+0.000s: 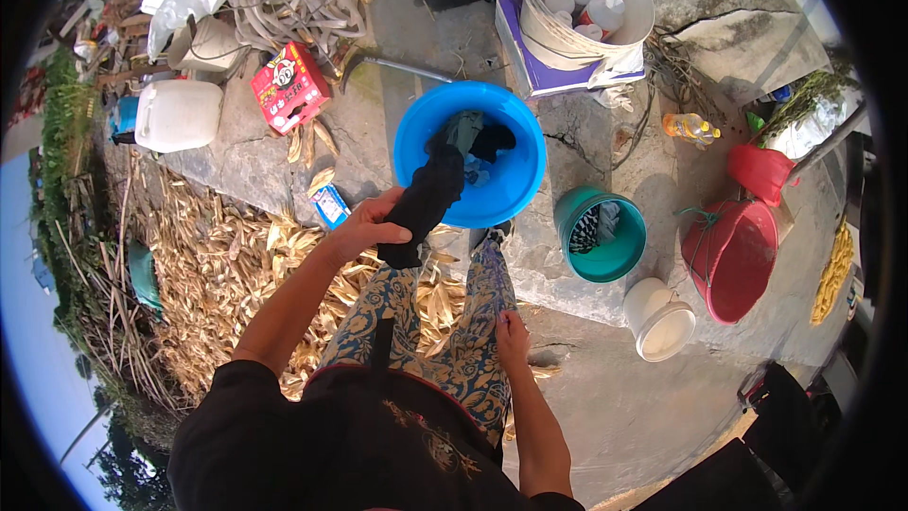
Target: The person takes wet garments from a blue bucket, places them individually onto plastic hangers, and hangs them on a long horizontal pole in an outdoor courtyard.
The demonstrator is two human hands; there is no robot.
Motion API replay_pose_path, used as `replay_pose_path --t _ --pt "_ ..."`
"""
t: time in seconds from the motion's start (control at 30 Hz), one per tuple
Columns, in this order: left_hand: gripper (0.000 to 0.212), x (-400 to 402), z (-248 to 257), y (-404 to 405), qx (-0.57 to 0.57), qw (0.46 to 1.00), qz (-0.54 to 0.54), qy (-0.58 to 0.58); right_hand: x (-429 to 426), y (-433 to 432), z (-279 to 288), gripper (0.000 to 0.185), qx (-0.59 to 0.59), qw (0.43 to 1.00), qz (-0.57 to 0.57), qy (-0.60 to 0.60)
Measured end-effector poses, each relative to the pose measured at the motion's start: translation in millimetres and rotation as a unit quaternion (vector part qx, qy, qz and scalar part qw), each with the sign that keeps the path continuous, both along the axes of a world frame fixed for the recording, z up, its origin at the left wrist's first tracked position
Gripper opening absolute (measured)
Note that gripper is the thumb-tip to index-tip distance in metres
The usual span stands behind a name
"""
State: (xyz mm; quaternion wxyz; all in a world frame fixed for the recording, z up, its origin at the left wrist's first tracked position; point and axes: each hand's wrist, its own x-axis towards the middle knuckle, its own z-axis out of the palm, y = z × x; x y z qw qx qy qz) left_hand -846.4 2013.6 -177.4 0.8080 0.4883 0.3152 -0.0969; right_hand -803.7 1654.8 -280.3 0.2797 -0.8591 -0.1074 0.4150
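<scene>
My left hand (365, 227) grips a dark cloth garment (427, 202), thumb on top. The bunched garment stretches over the near left rim of a round blue plastic basin (521, 184). Inside the basin lie more pieces of clothing, among them a black one (494, 142) and a grey-green one (464, 129). My right hand (512, 339) hangs against the thigh of my patterned trousers (472, 362), fingers curled; whether they pinch the fabric is unclear. To the basin's right stands a green bucket (623, 255) with a black-and-white patterned cloth (584, 231) and a grey cloth in it.
Dry corn husks (234, 277) cover the ground at left. A sickle (397, 67) lies behind the basin. A white bucket of bottles (567, 50) rests on a purple box (514, 57). At right are a white pail (649, 305), a red tub (709, 255) and drink bottles (684, 126).
</scene>
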Motion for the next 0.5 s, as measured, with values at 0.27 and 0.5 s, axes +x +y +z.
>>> replay_pose_path --t 0.27,0.5 --pt "0.058 -11.1 152.8 26.0 -0.219 0.913 0.259 -0.227 81.0 110.7 133.7 0.018 0.287 0.937 -0.179 0.089" --pt "0.055 -3.0 230.3 35.2 -0.371 0.825 0.201 -0.375 85.1 217.9 291.4 0.02 0.439 0.887 0.01 0.14"
